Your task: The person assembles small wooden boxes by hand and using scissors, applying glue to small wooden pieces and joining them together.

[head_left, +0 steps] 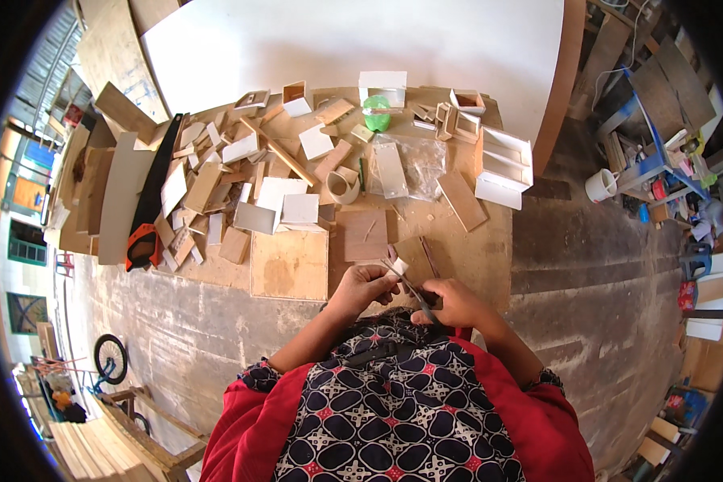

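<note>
At the near edge of the wooden table, my left hand (361,290) pinches a small white piece (399,265), whose material I cannot make out. A pair of scissors (412,291) is in my right hand (455,304), its blades pointing up and left against the white piece. Both hands are close together in front of my body. Just beyond them lie a flat brown board (360,231) and a thin dark strip (428,255). To the left of my hands is a square pale wooden panel (289,265).
Wood offcuts (205,186) cover the table's left side, beside a handsaw (154,201) with an orange and black handle. A tape roll (343,187), a green plastic container (376,113), a plastic bag (426,165) and a small white shelf (504,167) stand or lie farther back.
</note>
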Demonstrator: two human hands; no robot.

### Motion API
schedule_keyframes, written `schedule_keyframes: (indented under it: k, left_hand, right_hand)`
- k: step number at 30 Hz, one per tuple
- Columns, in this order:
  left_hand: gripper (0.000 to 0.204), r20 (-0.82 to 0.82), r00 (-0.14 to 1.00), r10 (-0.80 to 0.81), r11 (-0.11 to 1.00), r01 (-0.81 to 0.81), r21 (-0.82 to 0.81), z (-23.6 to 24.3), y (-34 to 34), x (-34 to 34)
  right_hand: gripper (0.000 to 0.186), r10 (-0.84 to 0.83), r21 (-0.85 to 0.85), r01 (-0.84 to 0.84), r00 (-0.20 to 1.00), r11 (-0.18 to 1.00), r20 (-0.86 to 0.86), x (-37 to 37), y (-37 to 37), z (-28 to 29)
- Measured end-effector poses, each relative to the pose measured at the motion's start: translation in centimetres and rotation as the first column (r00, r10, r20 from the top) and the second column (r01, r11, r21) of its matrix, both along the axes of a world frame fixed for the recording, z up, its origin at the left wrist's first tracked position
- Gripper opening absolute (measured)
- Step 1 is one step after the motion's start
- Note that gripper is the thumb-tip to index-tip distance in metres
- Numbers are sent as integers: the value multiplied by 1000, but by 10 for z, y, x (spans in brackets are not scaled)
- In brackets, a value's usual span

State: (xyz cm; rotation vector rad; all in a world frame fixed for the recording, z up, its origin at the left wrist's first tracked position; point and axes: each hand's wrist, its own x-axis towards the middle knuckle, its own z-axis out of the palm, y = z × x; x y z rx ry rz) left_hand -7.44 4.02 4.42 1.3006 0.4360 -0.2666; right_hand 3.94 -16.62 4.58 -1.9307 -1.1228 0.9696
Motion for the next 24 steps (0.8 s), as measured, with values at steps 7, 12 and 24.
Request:
schedule_keyframes:
  k: [7, 12, 24]
  left_hand:
    - [20, 42, 999, 1, 1000, 0, -15, 1, -2, 1]
    - [19, 74, 997, 18, 1000, -17, -12, 9, -5, 1]
    - [22, 104, 994, 35, 998, -40, 42, 11, -11, 5]
  right_hand:
    - [59, -8, 33, 12, 993, 999, -122, -1, -1, 0]
    - [53, 8, 55, 3, 981, 998, -191, -3, -3, -16]
    - [53, -65, 49, 84, 951, 995, -303, -5, -1, 1]
